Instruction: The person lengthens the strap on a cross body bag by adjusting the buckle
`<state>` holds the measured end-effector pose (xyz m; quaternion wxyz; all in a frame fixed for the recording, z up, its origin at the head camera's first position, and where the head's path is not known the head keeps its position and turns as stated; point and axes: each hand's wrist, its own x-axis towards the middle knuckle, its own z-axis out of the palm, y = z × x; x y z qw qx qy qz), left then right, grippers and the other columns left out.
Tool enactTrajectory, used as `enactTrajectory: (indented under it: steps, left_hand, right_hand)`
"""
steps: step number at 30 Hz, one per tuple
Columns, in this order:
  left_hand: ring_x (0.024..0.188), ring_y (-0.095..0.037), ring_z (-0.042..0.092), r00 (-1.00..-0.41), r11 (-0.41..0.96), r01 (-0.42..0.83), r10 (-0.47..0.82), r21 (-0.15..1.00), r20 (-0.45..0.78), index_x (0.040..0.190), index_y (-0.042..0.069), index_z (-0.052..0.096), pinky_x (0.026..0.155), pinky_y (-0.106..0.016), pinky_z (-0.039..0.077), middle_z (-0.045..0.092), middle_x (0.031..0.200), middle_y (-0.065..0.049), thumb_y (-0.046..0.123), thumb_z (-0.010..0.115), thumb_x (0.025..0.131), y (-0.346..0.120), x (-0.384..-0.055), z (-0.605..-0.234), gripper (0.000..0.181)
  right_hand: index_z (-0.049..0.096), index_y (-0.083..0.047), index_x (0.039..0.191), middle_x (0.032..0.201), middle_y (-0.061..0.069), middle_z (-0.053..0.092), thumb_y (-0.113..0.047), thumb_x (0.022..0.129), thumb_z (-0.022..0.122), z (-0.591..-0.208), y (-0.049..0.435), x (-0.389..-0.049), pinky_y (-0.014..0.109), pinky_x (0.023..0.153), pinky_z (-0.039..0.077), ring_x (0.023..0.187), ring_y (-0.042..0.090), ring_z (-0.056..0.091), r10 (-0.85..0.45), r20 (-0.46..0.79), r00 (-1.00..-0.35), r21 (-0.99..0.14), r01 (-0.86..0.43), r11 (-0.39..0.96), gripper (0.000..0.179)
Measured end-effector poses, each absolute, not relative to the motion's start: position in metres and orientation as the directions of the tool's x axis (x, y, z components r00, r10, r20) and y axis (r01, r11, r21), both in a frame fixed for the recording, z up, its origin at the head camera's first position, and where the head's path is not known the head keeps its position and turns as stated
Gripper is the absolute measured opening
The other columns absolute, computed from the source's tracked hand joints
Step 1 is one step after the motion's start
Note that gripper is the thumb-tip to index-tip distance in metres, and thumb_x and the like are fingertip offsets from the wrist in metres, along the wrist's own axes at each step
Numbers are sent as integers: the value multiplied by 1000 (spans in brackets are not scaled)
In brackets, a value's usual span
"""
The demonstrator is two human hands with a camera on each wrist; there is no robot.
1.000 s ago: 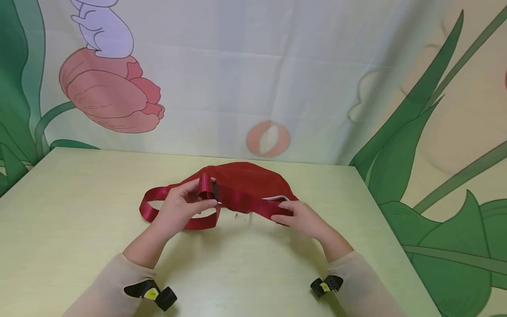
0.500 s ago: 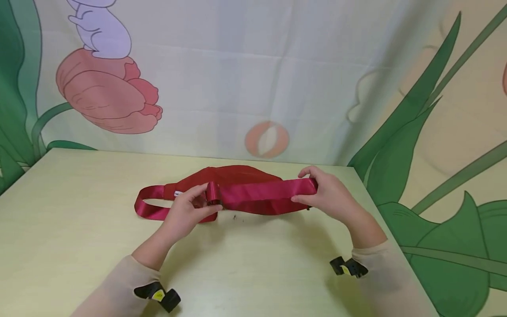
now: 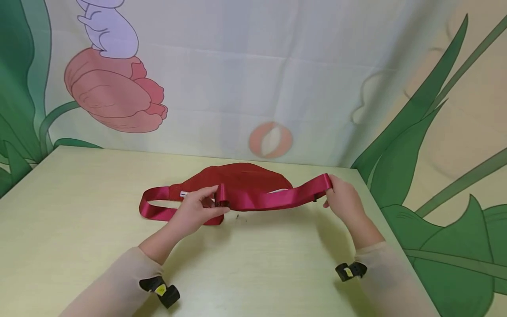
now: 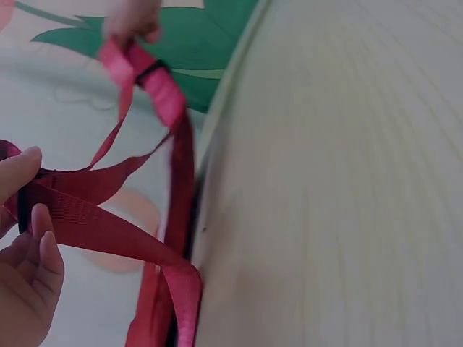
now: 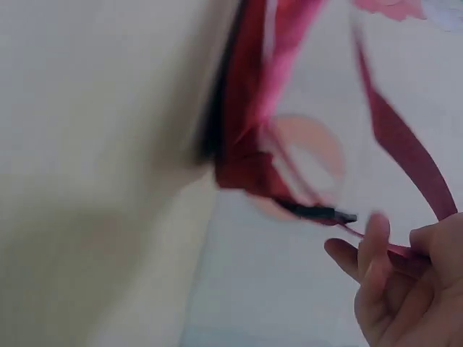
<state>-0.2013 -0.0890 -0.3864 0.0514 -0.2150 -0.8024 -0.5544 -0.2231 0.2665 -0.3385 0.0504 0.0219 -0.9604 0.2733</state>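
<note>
A red waist bag (image 3: 247, 176) lies on the table, its shiny crimson strap (image 3: 273, 200) drawn across its front. My left hand (image 3: 194, 210) pinches the strap at a rolled fold; the left wrist view shows a black buckle (image 4: 23, 206) between thumb and fingers. Over to the right, my right hand (image 3: 345, 198) holds a bend of the strap, raised above the tabletop. Close by that hand, a black slider (image 5: 318, 212) sits where the strap meets the bag's end. A strap loop (image 3: 152, 209) rests at the bag's left, partly hidden behind my left hand.
The pale wooden table (image 3: 253, 268) ends at a printed cloth backdrop (image 3: 222, 88) behind the bag. Small dark specks (image 3: 238, 216) lie on the tabletop before the bag. Each sleeve carries a black wrist camera (image 3: 168, 296).
My right hand has moved right from the bag's end, pulling the strap out into a longer span. My left hand has shifted slightly right, still pinching the strap.
</note>
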Motion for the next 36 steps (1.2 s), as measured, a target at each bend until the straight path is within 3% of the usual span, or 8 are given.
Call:
enactTrajectory:
  steps: [6, 12, 16, 23, 27, 31, 34, 36]
  left_hand:
    - [75, -20, 58, -906, 288, 363, 332, 886, 263, 123, 5, 60, 64, -29, 52, 64, 100, -8, 13, 77, 77, -73, -206, -396, 50]
    - [75, -20, 57, -903, 277, 354, 349, 893, 250, 120, 5, 61, 65, -28, 50, 64, 96, -9, 12, 77, 77, -61, -211, -397, 47]
    - [71, -18, 54, -905, 286, 347, 352, 893, 239, 119, 6, 62, 60, -27, 47, 62, 88, -6, 15, 78, 77, -52, -214, -400, 46]
    - [73, -19, 55, -895, 278, 362, 371, 890, 248, 118, 9, 62, 61, -28, 48, 63, 91, -4, 14, 78, 76, -46, -211, -399, 46]
    - [76, -20, 57, -903, 258, 347, 353, 902, 246, 120, 5, 61, 64, -29, 49, 64, 93, -6, 12, 77, 77, -52, -208, -394, 47]
    - [76, -20, 58, -898, 239, 354, 358, 904, 257, 119, 3, 61, 64, -29, 49, 65, 92, -7, 12, 76, 77, -58, -207, -393, 46]
    - [76, -20, 58, -894, 237, 353, 371, 905, 251, 118, 4, 62, 64, -28, 49, 65, 89, -6, 11, 77, 77, -60, -205, -394, 45]
    - [76, -20, 57, -888, 230, 352, 388, 907, 246, 117, 4, 62, 63, -28, 49, 64, 88, -5, 11, 77, 77, -60, -203, -393, 44]
  right_hand:
    - [40, 1, 126, 113, 23, 58, -8, 97, 30, -317, 249, -220, 33, 72, 53, 86, 30, 65, -12, 150, -989, -848, -135, 512, 33]
    - [27, -6, 144, 142, 15, 39, -4, 96, 45, -308, 240, -209, 45, 94, 43, 124, 32, 44, -118, 373, -920, -742, -372, 557, 51]
    - [21, -10, 148, 149, 10, 28, 4, 92, 40, -304, 229, -200, 52, 96, 38, 133, 30, 31, -233, 507, -830, -623, -540, 567, 61]
    - [33, -4, 142, 142, 7, 38, -5, 98, 38, -299, 223, -200, 31, 98, 40, 129, 22, 36, -28, 571, -821, -775, -550, 311, 44]
    - [51, 1, 124, 135, 10, 47, -26, 99, 45, -325, 242, -218, 42, 98, 39, 123, 26, 43, 59, 371, -927, -821, -298, 487, 37]
    - [56, 1, 108, 114, 18, 58, -22, 95, 54, -357, 254, -226, 40, 80, 47, 97, 29, 54, -26, 128, -991, -581, -96, 809, 26]
    - [59, -3, 103, 105, 14, 58, -18, 91, 60, -372, 244, -223, 36, 65, 49, 81, 24, 56, -78, 178, -981, -324, -133, 937, 19]
    - [61, -6, 101, 106, 10, 58, -17, 90, 61, -378, 229, -217, 37, 64, 50, 82, 22, 58, -122, 295, -948, -270, -205, 941, 16]
